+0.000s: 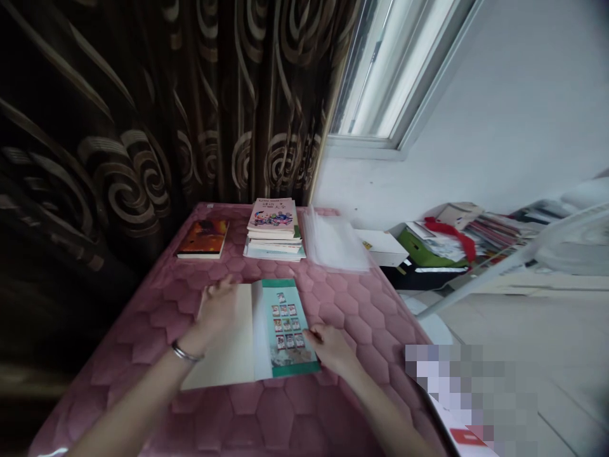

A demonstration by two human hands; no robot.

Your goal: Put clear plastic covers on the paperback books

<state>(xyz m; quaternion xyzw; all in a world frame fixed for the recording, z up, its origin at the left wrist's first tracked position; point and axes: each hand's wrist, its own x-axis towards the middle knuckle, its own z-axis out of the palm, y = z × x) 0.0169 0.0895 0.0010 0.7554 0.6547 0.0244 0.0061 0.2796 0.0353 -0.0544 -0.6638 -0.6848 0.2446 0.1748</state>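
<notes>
An opened book (290, 324) lies on the pink padded surface in front of me. Its left side is a blank cream page; the right side is a teal cover with green bands and rows of small pictures. My left hand (217, 311), with a silver bangle at the wrist, rests over the cream page, fingers stretched out and slightly blurred. At the cover's right edge, my right hand (328, 346) grips the book between thumb and fingers.
Behind the book stand a stack of books (273, 228) with a pink top cover, an orange-brown book (203, 238) and clear plastic sheets (335, 241). Patterned curtains (228, 114) hang behind. A white box (380, 247) and a green container (423, 244) with papers sit right.
</notes>
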